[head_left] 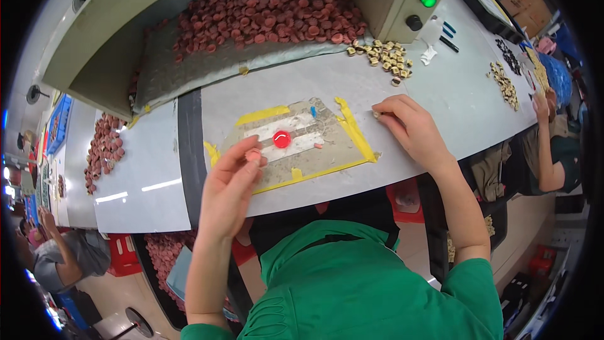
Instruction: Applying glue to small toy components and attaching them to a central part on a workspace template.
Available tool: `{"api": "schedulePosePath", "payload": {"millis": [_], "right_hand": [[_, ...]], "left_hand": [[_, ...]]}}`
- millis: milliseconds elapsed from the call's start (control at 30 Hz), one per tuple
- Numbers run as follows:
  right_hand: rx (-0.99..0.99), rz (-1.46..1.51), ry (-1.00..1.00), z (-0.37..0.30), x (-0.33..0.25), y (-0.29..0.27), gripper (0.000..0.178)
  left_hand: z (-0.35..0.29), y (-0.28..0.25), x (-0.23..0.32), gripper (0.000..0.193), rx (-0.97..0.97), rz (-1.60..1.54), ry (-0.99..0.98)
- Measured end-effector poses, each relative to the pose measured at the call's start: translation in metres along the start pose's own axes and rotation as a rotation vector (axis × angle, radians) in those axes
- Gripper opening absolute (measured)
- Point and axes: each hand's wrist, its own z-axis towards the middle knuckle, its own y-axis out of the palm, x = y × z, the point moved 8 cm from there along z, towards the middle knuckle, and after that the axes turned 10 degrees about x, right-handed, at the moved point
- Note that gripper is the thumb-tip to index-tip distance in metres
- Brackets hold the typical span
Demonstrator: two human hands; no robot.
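Note:
My left hand (230, 179) pinches a small round pink cap (253, 155) between thumb and fingers, just left of the taped board. My right hand (412, 129), at the right of the board, has its thumb and forefinger closed on a small cream-coloured piece (377, 114), partly hidden by the fingertips. Between the hands, a bright red round piece (282, 139) sits on white strips in the middle of a worn grey board (340, 145). Yellow tape (355, 129) runs along the board's edges. A small blue bit (313, 112) lies near its far edge.
A large heap of reddish caps (270, 16) lies under a beige housing (393, 0) with lit red and green buttons. Small cream-and-dark pieces (387, 56) are piled at its right. More caps (106, 145) lie on the left. Co-workers sit on both sides.

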Motion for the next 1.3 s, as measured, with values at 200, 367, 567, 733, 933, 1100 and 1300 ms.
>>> {"api": "schedulePosePath", "payload": {"millis": [200, 367, 567, 733, 933, 1100, 1300], "right_hand": [[-0.035, -0.173, -0.017, 0.003, -0.013, 0.007, 0.012], [-0.112, -0.257, 0.064, 0.007, -0.016, 0.021, 0.013], [-0.203, -0.042, 0.004, 0.023, -0.070, 0.056, 0.017], [-0.289, 0.015, -0.187, 0.030, -0.110, 0.105, 0.019], [-0.310, -0.084, -0.401, 0.030, -0.120, 0.130, 0.017], [-0.300, -0.127, -0.455, 0.028, -0.119, 0.135, 0.017], [-0.283, 0.040, -0.209, 0.032, -0.101, 0.129, 0.017]], "left_hand": [[-0.010, 0.007, -0.013, 0.037, -0.021, -0.136, 0.052], [-0.006, 0.003, -0.013, 0.034, -0.040, -0.233, 0.009], [-0.008, -0.009, -0.011, 0.032, -0.047, -0.264, 0.225], [-0.005, -0.021, -0.016, 0.030, -0.004, -0.411, 0.157], [-0.007, -0.022, -0.017, 0.027, -0.017, -0.432, 0.149], [-0.004, -0.022, -0.015, 0.028, -0.008, -0.476, 0.166], [-0.005, -0.018, -0.017, 0.028, -0.021, -0.404, 0.040]]}}
